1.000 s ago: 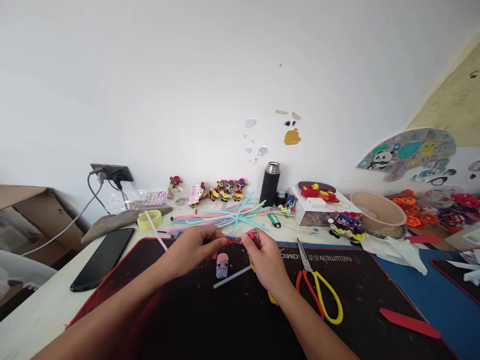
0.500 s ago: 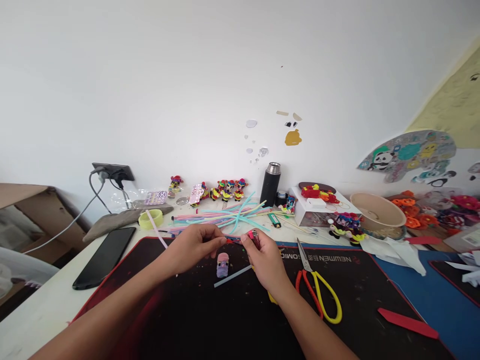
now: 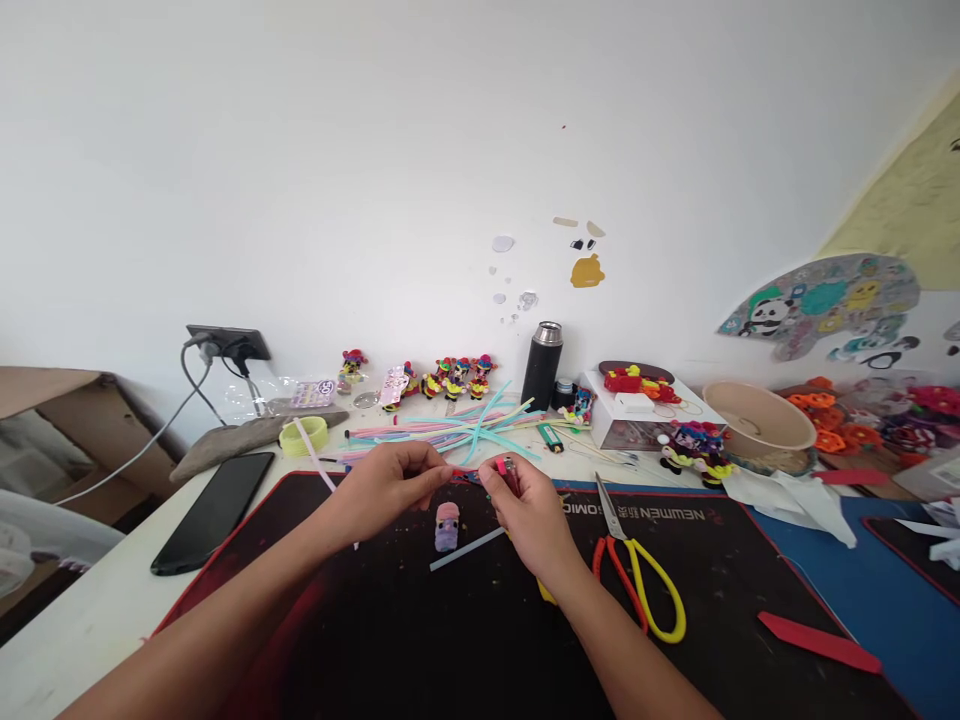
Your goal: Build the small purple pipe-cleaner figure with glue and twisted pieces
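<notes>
My left hand [image 3: 394, 490] is closed in a pinch, its fingertips at one end of a small red and blue piece [image 3: 466, 476], too small to name. My right hand [image 3: 531, 515] is closed around a small thing with pink and silvery parts [image 3: 508, 466]; its kind is mostly hidden by my fingers. The thumb of that hand lies close to the other end of the red and blue piece. Below and between my hands, a pink and purple fuzzy figure [image 3: 447, 528] stands on the black mat [image 3: 390, 630]. A pale blue-grey strip [image 3: 466, 551] lies beside it.
Scissors with red and yellow handles [image 3: 619, 530] lie right of my right hand. Behind are coloured fuzzy stems [image 3: 450, 428], a black flask [image 3: 543, 368] and a white box [image 3: 637, 410]. A phone [image 3: 213, 512] lies left, a red strip [image 3: 819, 641] right.
My left fingertips have shifted slightly up and right, closer to my right hand. The view has shifted slightly. The figure and scissors stay in place.
</notes>
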The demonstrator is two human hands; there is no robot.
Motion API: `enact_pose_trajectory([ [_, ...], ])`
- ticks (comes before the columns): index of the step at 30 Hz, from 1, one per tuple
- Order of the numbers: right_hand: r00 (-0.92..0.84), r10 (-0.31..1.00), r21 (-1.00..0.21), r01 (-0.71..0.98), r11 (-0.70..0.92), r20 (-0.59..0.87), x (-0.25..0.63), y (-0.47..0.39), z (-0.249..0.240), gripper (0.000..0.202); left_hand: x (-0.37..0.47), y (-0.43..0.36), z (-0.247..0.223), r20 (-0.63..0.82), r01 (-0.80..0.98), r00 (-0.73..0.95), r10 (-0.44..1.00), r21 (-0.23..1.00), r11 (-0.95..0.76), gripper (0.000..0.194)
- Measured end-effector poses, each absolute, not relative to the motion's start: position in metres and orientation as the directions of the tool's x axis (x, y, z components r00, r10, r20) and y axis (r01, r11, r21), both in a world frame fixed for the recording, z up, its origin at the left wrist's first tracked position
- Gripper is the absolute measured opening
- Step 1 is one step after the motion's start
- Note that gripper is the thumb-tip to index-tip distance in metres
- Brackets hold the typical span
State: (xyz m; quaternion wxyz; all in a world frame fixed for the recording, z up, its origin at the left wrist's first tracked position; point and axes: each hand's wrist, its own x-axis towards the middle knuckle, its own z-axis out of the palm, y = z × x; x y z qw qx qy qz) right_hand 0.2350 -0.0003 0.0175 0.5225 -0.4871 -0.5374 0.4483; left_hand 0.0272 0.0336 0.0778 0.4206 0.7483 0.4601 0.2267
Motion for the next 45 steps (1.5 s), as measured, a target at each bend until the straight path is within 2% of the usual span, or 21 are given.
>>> enact_pose_trajectory([
  [6,0.044,0.986,-0.974,0.166,0.151,0.161,0.234,-0.003,0.022,0.034,0.028,0.033,0.075,-0.069,0.504,0.481,0.874,0.837,-0.212,0.039],
  [18,0.033,0.990,-0.990,-0.010,0.138,0.137,0.229,0.000,0.013,0.043,0.030,0.035,0.083,-0.086,0.490,0.475,0.876,0.852,-0.182,0.051],
  [25,0.035,0.973,-0.961,0.169,0.220,0.229,0.227,-0.009,0.026,0.033,0.029,0.033,0.080,-0.099,0.494,0.476,0.874,0.852,-0.172,0.049],
  [33,0.034,0.983,-0.974,0.143,0.175,0.181,0.229,-0.007,0.025,0.035,0.032,0.031,0.084,-0.122,0.468,0.502,0.856,0.871,-0.149,0.047],
  [40,0.071,0.970,-0.945,0.254,0.206,0.231,0.229,-0.008,0.028,0.040,0.031,0.033,0.081,-0.132,0.495,0.494,0.859,0.855,-0.153,0.049],
  [45,0.109,0.967,-0.938,0.290,0.189,0.228,0.232,-0.006,0.028,0.040,0.031,0.030,0.074,-0.057,0.458,0.525,0.849,0.860,-0.226,0.042],
])
